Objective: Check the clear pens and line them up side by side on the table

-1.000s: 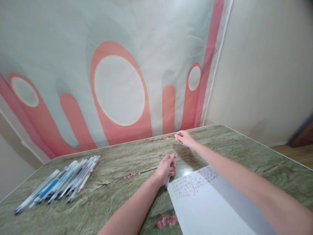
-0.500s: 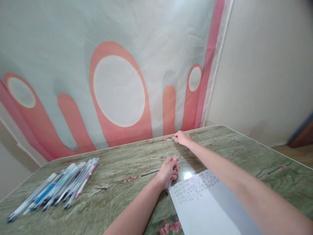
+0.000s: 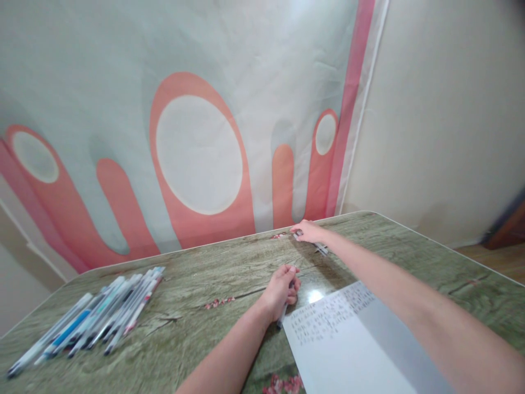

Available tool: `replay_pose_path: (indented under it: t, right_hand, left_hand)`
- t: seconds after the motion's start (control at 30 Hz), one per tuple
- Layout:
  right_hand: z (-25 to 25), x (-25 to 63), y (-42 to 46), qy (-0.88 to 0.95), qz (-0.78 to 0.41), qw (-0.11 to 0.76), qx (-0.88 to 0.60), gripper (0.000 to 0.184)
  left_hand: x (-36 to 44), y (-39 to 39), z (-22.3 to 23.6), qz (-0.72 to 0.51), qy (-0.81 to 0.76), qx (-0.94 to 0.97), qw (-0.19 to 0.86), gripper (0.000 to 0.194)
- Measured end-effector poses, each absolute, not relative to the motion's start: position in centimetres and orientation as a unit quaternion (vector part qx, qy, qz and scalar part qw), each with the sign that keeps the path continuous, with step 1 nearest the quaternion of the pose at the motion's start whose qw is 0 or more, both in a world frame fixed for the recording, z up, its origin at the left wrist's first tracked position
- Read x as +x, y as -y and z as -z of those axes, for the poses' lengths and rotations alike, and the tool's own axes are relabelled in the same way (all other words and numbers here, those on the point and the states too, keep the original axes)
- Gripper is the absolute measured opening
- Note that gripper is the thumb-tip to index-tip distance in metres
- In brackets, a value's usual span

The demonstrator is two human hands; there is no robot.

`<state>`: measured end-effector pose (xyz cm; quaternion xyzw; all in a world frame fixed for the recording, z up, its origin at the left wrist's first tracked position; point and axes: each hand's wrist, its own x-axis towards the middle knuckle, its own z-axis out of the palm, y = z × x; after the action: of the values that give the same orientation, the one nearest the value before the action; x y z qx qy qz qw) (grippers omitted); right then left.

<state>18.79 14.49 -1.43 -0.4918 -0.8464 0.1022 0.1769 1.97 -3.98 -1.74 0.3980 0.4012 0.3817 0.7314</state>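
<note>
My left hand (image 3: pixel 283 290) is closed around a pen (image 3: pixel 282 317), whose dark-tipped lower end shows below my fingers, beside the paper's top left corner. Farther off, near the table's back edge, my right hand (image 3: pixel 307 232) is low over the surface with its fingers bent around the end of a clear pen (image 3: pixel 321 249). That pen's other end shows below the wrist; whether a second pen lies with it I cannot tell. A white sheet of paper (image 3: pixel 340 355) with rows of handwriting on its upper part lies under my right forearm.
Several pens and markers (image 3: pixel 94 312), one with a bright blue barrel, lie side by side at the left of the wood-patterned table (image 3: pixel 184 339). A printed cloth backdrop (image 3: pixel 200 153) hangs behind the back edge. A plain wall (image 3: pixel 430 109) stands to the right.
My right hand has turned and lowered slightly, and a clear pen now shows beneath its wrist. My left hand holds its pen in nearly the same place.
</note>
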Motion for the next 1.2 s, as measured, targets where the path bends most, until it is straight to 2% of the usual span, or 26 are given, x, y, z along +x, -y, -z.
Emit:
replay_pose_path:
  t: [0.43, 0.63, 0.87, 1.2]
  right_hand:
    - [2.0, 18.7, -15.1, 0.829, -0.135, 0.215, -0.499, 0.041]
    - [2.3, 21.6, -14.4, 0.771, -0.11, 0.247, -0.576, 0.028]
    - [4.9, 22.8, -11.0, 0.728, -0.083, 0.24, -0.637, 0.038]
    - [5.7, 21.0, -9.6, 0.731, -0.022, 0.247, -0.636, 0.016]
  left_hand:
    - [1.9, 3.8, 2.0, -0.38, -0.398, 0.4, 0.733, 0.03]
    - [2.0, 4.0, 1.7, -0.38, -0.399, 0.398, 0.733, 0.024]
    - [2.0, 4.0, 1.6, -0.377, -0.398, 0.399, 0.735, 0.021]
    - [2.0, 4.1, 1.6, -0.371, -0.389, 0.412, 0.736, 0.025]
